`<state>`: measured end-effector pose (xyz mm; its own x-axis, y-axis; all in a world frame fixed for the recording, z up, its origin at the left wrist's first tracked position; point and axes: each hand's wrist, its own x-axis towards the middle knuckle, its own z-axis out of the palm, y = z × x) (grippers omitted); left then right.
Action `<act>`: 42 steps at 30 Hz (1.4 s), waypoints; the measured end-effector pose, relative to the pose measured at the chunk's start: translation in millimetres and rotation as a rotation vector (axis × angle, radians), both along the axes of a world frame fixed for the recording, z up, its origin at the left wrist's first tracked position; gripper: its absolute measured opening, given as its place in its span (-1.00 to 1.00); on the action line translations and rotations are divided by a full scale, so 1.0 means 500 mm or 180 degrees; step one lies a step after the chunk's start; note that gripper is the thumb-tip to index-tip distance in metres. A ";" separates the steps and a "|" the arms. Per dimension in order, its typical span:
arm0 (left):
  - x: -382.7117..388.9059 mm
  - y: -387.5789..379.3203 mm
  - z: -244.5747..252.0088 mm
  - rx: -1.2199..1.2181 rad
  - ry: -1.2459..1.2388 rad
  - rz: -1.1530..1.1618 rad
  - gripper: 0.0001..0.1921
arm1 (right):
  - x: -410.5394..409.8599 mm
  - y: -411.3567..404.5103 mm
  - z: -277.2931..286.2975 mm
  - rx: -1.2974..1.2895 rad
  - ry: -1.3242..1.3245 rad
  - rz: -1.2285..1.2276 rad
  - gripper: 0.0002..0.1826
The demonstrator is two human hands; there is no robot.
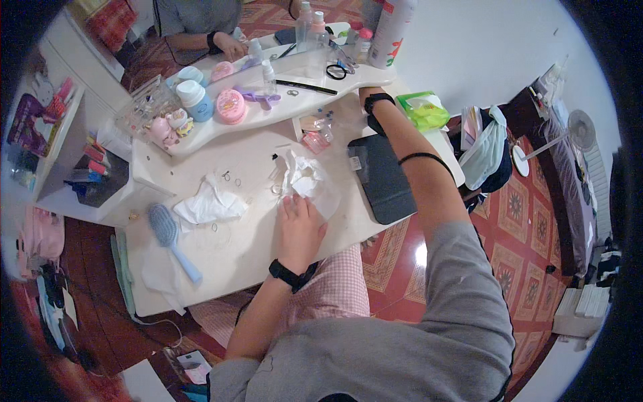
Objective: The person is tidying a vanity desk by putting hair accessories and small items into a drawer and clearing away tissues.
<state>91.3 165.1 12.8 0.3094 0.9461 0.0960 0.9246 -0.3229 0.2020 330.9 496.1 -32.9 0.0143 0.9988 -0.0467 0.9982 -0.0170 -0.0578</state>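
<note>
My left hand [300, 232] lies palm down on the white table [251, 266], its fingertips at the near edge of a crumpled white tissue [305, 173] and a clear plastic bag [329, 198]. It appears to grip nothing. My right arm stretches across a dark grey flat case [387, 183]. Only the back part of my right hand [370, 91] shows; its fingers are hidden beneath the raised shelf [271, 115]. To the left are another crumpled tissue [211, 203], several thin hair ties [215, 227] and a blue hairbrush [168, 233].
On the shelf stand a pink round jar [231, 106], a blue-and-white bottle [195, 100], a small spray bottle [269, 78] and a tall white can [392, 32], before a mirror. A green wipes pack [423, 110] lies right of my forearm. Small packets [316, 140] sit under the shelf.
</note>
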 end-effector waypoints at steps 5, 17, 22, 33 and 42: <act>-0.005 -0.003 -0.013 0.0271 0.0374 -0.0015 -0.40 | -0.010 -0.030 0.015 -0.0202 0.0016 0.0227 -0.75; 0.001 -0.003 -0.025 0.0428 0.0494 0.0038 -0.40 | 0.043 -0.084 0.020 0.0161 0.0171 0.1023 -0.75; -0.004 -0.003 -0.023 0.0293 0.0434 0.0019 -0.41 | 0.018 -0.106 0.060 -0.0231 0.0038 0.1015 -0.76; -0.006 -0.004 -0.031 0.0204 0.0574 0.0044 -0.40 | -0.004 -0.157 0.100 0.0155 0.1306 0.0674 -0.63; -0.018 0.001 -0.029 0.0181 0.0011 0.0342 -0.55 | -0.161 -0.339 0.087 0.0094 0.2026 0.1777 -0.73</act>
